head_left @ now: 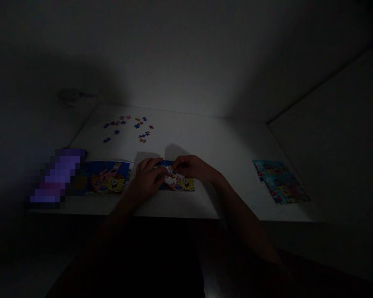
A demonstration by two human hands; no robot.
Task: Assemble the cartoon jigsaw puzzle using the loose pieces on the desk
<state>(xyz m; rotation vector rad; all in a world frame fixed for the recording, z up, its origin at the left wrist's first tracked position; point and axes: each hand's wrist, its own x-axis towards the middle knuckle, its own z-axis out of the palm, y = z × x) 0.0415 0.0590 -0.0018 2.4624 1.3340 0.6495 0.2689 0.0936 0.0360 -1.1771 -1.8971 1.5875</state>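
Two bare hands work at a part-built SpongeBob jigsaw [185, 185] lying flat on a white tabletop [205, 140], near its front edge. The left hand [146, 180] curls over the jigsaw's left side while the right hand [191, 167] reaches in from the right, the two meeting above pale gaps at its centre. In the dim light, it cannot be told whether either grip is closed on a piece or only resting there. The step in hand appears to be fitting pieces, and the next move seems to call for matching shape and colour to a gap. Just left sits a SpongeBob picture [107, 178], then a blurred purple object [59, 176]. Well right lies a colourful sheet [279, 182]. Farther off, loose pieces [127, 128] scatter near the wall [180, 70].
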